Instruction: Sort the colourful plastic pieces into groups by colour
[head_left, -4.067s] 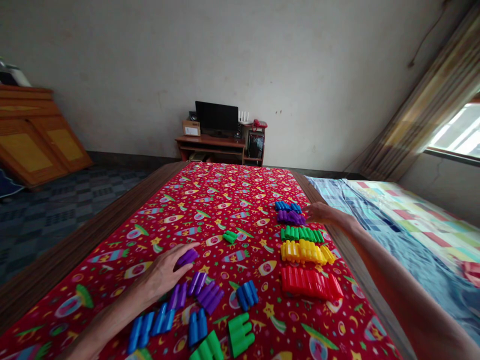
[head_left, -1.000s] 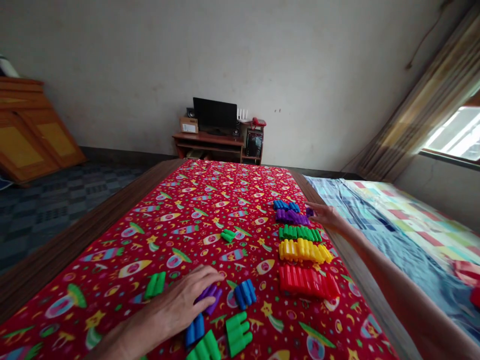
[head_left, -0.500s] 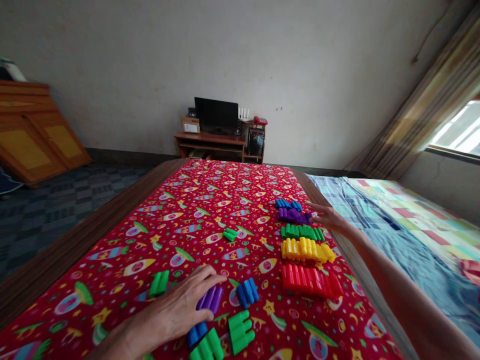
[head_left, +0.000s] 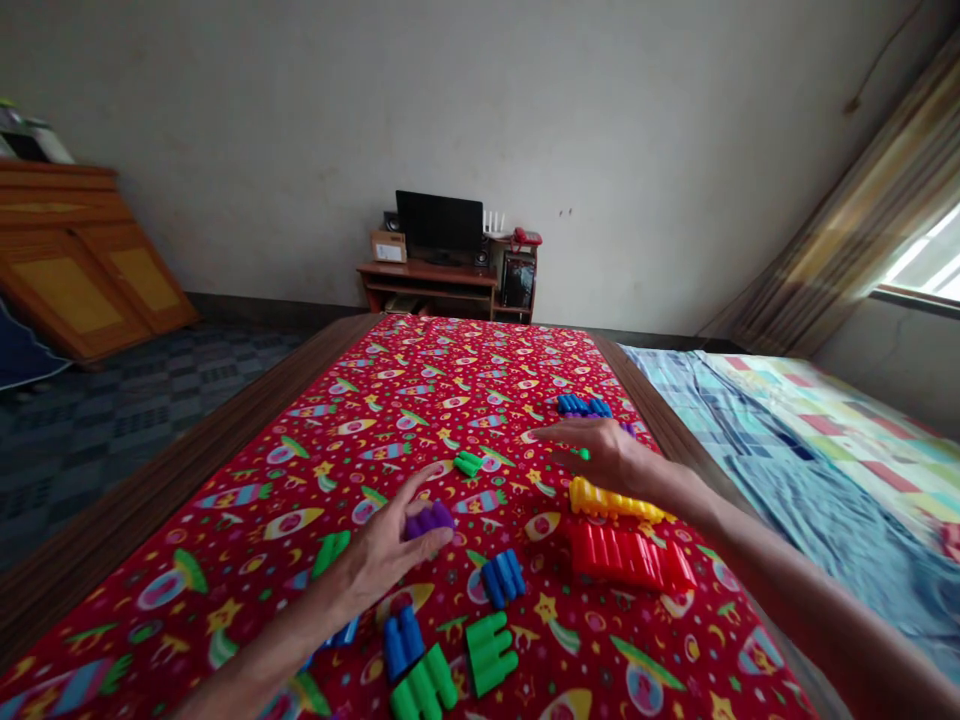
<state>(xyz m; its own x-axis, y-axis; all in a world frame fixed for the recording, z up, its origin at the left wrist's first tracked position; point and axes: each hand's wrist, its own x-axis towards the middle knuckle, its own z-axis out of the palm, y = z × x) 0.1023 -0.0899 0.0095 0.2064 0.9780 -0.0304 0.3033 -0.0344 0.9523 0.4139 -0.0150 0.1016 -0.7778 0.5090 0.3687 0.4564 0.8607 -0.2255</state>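
A purple building block (head_left: pixel 429 521) is held in my left hand (head_left: pixel 386 548), between the thumb and fingers, with one finger stretched out. My right hand (head_left: pixel 611 455) reaches over the sorted rows, its fingers extended and nothing seen in them. Under it are the largely hidden green and purple rows. Just beyond lies the blue row (head_left: pixel 583 406); nearer are the yellow row (head_left: pixel 619 500) and the red row (head_left: pixel 631 557). Loose blocks lie about my left hand: a blue block (head_left: pixel 503 578), a second blue block (head_left: pixel 403 642), a green block (head_left: pixel 491 652) and a small green block (head_left: pixel 469 463).
The table is covered by a red patterned cloth (head_left: pixel 420 395) with brown edges. A bed (head_left: pixel 787 430) adjoins on the right. At the far end stands a desk (head_left: pixel 427 272) with a monitor (head_left: pixel 439 226). A wooden cabinet (head_left: pixel 82 260) is at the left.
My left hand has lifted the purple block and moved it away from me. My right hand has moved left from the right end of the purple row to over the rows.
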